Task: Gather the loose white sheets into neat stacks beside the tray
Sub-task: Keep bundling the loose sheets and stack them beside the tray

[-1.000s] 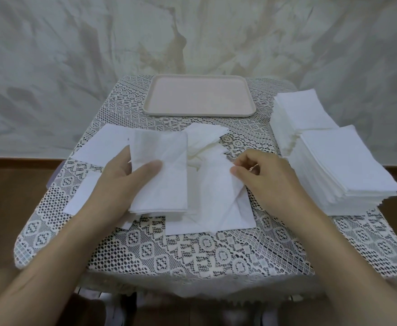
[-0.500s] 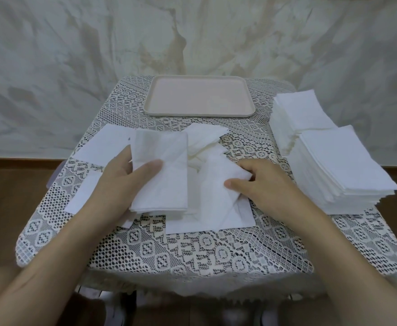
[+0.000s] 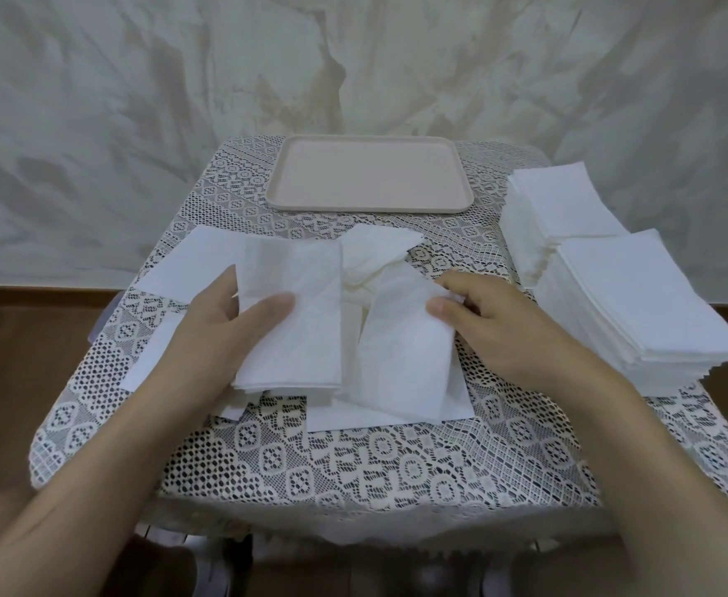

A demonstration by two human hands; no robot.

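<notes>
Lace tablecloth (image 3: 353,458) carries the loose white sheets (image 3: 207,260) scattered at its middle, in front of the tray (image 3: 370,174). The one being worked is a crumpled sheet (image 3: 401,338), whose upper right corner the right hand (image 3: 495,325) pinches between thumb and fingers. Just beside it the left hand (image 3: 220,325) clamps a small gathered bundle (image 3: 297,321), thumb on top and fingers beneath. To do this step well, I judge, the pinched sheet should be lifted clear of those it overlaps, laid on the bundle with edges flush and creases smoothed, before anything joins the two tall stacks (image 3: 638,303) at the right.
</notes>
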